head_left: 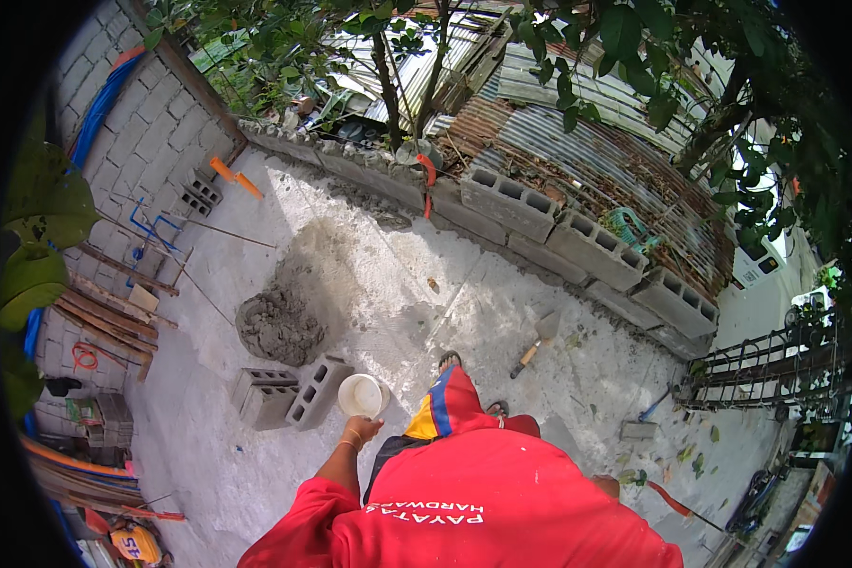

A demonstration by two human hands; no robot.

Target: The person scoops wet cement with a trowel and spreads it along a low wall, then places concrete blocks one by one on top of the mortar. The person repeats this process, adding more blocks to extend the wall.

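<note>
My left hand [361,431] is closed at the near rim of a small white bucket [363,396], which has something pale inside. Just left of the bucket stand grey hollow blocks [319,392], with a heap of wet mortar [281,327] beyond them on the concrete floor. Of my right hand [606,486] only a bit of skin shows past the red shirt; its fingers are hidden. Ahead and to the right, a trowel [537,345] with a wooden handle lies on the floor, out of reach of either hand.
A low block wall [473,220] crosses ahead, with loose hollow blocks [596,249] on top and rusty roofing sheets behind. Timber lengths [107,324] lie along the left wall. A metal grille [762,369] stands at the right. Orange pipe pieces [237,178] lie far left.
</note>
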